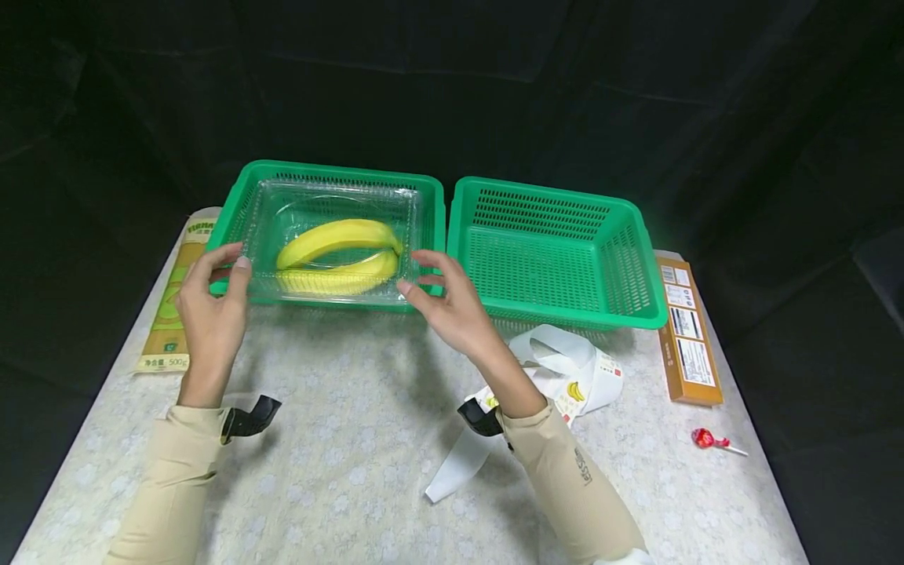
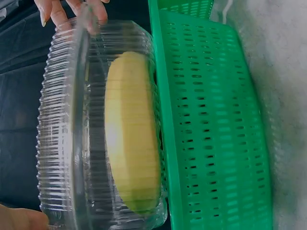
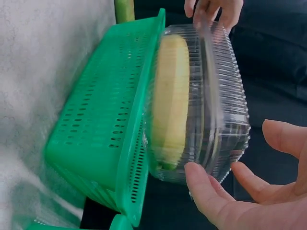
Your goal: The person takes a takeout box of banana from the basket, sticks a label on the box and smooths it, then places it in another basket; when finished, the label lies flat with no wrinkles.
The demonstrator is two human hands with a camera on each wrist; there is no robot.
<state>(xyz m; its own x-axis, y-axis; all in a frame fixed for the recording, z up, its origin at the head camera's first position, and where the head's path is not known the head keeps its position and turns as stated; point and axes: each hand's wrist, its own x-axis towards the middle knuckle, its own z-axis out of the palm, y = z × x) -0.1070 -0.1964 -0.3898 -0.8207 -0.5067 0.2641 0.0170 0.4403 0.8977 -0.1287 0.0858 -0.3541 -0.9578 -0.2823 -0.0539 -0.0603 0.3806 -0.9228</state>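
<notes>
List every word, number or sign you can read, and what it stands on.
"净含量 500g": packet, bottom end.
"FIRMA…": the packet's top; the remainder is unclear.
"LESS…": right sleeve; the remainder is unclear.
Orange box and label strip: printing too small to read.

We find a broad lane over the tablecloth (image 1: pixel 346 424) at lower centre in the head view, between the sleeves (image 1: pixel 165 486). The right green basket (image 1: pixel 533 259), right of centre, lies open from above. Over the left green basket (image 1: pixel 439 227), left of centre, the clear box (image 1: pixel 339 202) blocks most of the mouth, with the left hand (image 1: pixel 215 310) and right hand (image 1: pixel 452 310) crowding its ends. We cannot gauge the slit between the baskets well, but it looks too tight for a hand.
</notes>
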